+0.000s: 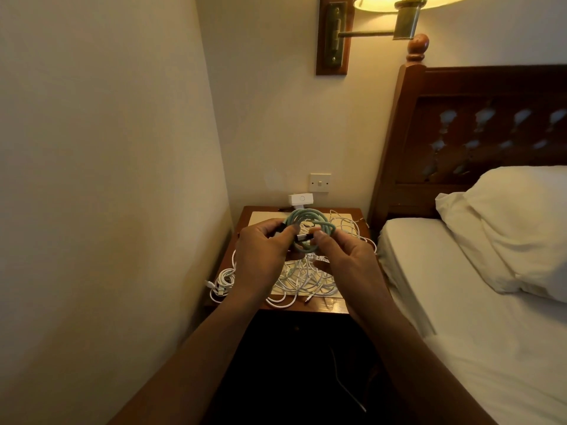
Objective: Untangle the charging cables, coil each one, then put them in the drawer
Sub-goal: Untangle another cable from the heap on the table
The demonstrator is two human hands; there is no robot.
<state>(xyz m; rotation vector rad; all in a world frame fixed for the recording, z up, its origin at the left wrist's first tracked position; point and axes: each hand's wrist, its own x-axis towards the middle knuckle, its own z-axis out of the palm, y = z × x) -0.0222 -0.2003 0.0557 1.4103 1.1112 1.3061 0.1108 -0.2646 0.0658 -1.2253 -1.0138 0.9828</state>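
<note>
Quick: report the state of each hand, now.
Left hand: closed, gripping the coiled green cable.
Right hand: closed, pinching the same cable's plug.

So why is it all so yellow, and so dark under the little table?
Head view: the lit wall lamp tints everything warm yellow; the nightstand front lies in deep shadow, nearly black; the green cable in the left hand and right hand shows clearly.

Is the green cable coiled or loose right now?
Coiled: the green cable sits in round loops, held by the left hand and right hand.
</note>
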